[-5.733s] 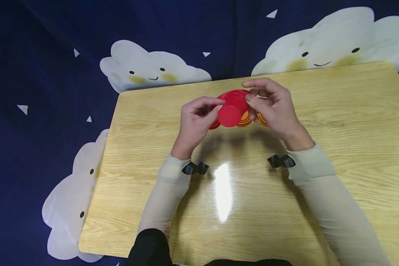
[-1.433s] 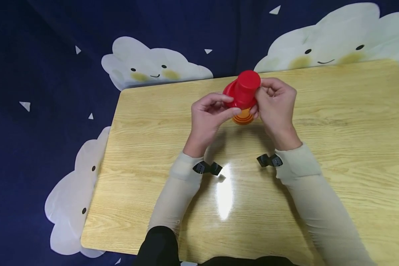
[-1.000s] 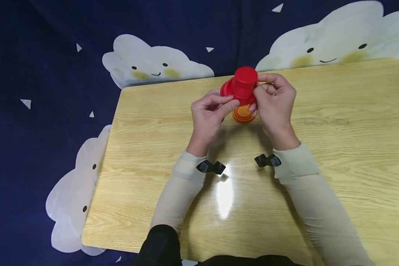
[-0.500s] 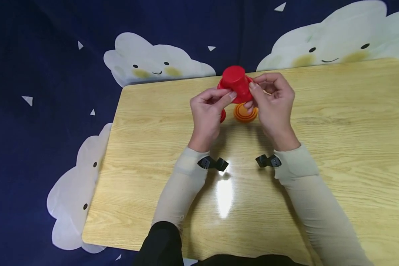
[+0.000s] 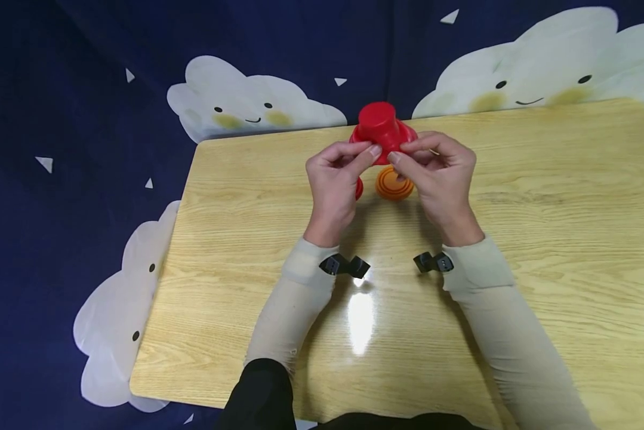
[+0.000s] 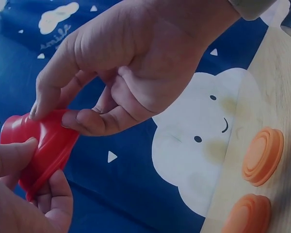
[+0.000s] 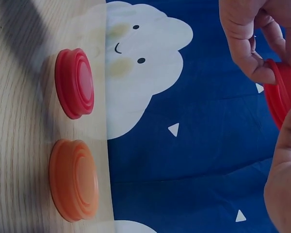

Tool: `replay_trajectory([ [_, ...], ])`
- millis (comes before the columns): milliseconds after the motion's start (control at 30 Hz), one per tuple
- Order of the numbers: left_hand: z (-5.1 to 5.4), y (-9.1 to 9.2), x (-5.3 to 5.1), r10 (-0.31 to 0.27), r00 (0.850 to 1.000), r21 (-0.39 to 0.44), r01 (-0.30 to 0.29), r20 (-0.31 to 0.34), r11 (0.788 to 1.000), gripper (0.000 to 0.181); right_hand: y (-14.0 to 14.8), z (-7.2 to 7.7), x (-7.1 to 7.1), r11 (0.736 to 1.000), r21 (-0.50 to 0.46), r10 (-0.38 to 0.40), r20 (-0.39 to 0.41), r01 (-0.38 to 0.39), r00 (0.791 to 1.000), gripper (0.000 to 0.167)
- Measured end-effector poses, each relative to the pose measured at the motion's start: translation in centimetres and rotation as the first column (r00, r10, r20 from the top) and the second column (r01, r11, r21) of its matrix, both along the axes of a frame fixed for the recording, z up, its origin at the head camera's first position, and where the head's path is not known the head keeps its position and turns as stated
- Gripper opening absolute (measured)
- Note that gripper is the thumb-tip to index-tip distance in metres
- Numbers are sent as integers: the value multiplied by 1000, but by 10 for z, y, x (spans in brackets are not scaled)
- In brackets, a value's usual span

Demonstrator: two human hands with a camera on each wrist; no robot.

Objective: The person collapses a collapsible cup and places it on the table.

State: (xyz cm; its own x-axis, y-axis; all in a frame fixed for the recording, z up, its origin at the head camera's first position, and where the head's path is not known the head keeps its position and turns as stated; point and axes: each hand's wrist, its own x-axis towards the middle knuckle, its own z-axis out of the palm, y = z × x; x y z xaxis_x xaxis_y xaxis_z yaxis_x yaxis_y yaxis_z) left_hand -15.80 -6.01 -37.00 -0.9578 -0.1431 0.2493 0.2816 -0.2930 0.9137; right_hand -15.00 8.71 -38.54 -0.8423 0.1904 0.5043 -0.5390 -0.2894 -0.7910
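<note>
A red collapsible cup point(image 5: 378, 122), drawn out into a stepped shape, is held above the far table edge with its small flat end up. My left hand point(image 5: 332, 185) pinches its near left side between thumb and fingers. On the near right side, my right hand point(image 5: 445, 179) pinches the wider rim, its thumb close to the left one. In the left wrist view the cup's wall point(image 6: 53, 141) looks creased under the fingers. Below the hands lie a flattened red cup point(image 7: 75, 83) and a flattened orange cup point(image 7: 75, 180). A second orange cup point(image 6: 247, 216) shows in the left wrist view.
The wooden table point(image 5: 219, 239) ends just beyond the flattened cups. Behind it hangs a dark blue cloth point(image 5: 289, 36) with white clouds point(image 5: 257, 101). A small black camera point(image 5: 345, 266) is strapped at each wrist.
The red cup's small end has turned from facing the person to facing up and away. In the last half second my right thumb has slid down to the cup's near rim.
</note>
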Motion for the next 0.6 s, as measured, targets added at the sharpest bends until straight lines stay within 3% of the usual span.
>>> replay_trajectory([
  [233, -1, -1, 1, 22, 999, -23, -22, 31, 1000, 13, -2, 0, 1, 1000, 23, -17, 10, 17, 1000, 14],
  [367, -2, -2, 1, 38, 999, -30, -37, 31, 999, 13, -3, 3, 2, 998, 58, -36, 54, 33, 998, 12],
  [600, -4, -3, 2, 48, 999, -35, -47, 25, 998, 14, -7, 22, 12, 991, 119, -72, 134, 56, 988, 10],
])
